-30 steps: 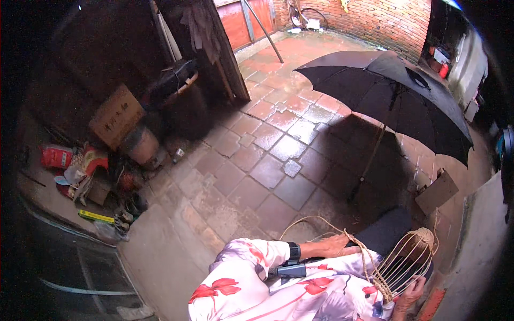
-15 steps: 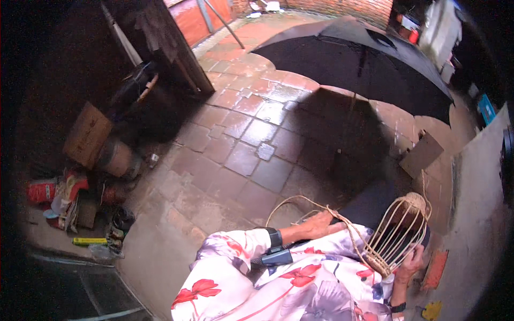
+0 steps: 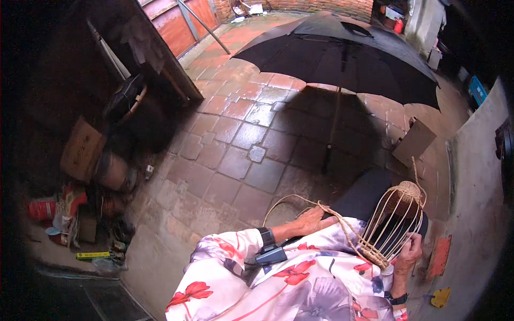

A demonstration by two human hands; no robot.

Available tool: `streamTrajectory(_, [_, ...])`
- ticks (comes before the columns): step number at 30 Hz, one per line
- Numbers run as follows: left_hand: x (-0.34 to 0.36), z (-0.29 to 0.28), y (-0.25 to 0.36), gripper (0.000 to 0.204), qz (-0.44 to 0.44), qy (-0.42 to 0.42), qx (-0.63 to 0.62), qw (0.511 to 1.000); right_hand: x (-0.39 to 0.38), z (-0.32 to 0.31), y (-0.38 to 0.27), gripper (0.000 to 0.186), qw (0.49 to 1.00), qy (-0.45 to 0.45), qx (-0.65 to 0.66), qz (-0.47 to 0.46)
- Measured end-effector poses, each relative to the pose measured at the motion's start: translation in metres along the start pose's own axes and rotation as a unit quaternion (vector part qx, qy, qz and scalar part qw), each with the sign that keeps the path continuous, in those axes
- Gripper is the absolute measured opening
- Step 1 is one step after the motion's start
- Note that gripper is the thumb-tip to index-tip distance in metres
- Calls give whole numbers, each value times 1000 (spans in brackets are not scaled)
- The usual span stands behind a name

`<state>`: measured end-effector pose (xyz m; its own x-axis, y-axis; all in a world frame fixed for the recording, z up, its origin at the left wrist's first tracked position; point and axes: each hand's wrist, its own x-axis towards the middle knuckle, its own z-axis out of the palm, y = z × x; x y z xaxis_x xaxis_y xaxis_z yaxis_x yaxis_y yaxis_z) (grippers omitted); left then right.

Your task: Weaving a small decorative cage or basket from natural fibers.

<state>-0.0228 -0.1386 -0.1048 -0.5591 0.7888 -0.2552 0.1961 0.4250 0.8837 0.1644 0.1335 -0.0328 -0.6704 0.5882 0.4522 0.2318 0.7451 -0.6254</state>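
Note:
An open-ribbed woven straw basket (image 3: 393, 222) lies tilted across my lap, its tightly bound narrow end pointing away from me. My right hand (image 3: 410, 252) is closed on its right side, fingers curled at the thin ribs. From the basket's lower rim a long twisted straw cord (image 3: 342, 220) runs up and left in a loop. My left hand (image 3: 310, 220) rests on my thigh, its fingers closed around the cord where strands come together. Part of that grip is hidden by the hand's own back.
Beyond my knees stands an open black umbrella (image 3: 342, 56) on wet tiles (image 3: 235, 160). A cardboard piece (image 3: 415, 142), a red brick (image 3: 440, 258) and a yellow leaf-like scrap (image 3: 440, 297) lie to the right. Boxes (image 3: 83, 150) and clutter line the left wall.
The view has tipped slightly, so the scene sits a little further left and the umbrella higher. Both hands keep their places on the basket and cord.

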Motion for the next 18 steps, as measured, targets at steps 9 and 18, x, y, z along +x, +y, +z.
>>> streamTrajectory(9, [9, -6, 10, 54, -76, -50, -7, 996, 0, 0, 8, 19, 998, -17, 23, 64])
streamTrajectory(18, [13, -16, -33, 71, -10, -63, 71, 995, 9, -1, -7, 7, 999, 32, 37, 2])
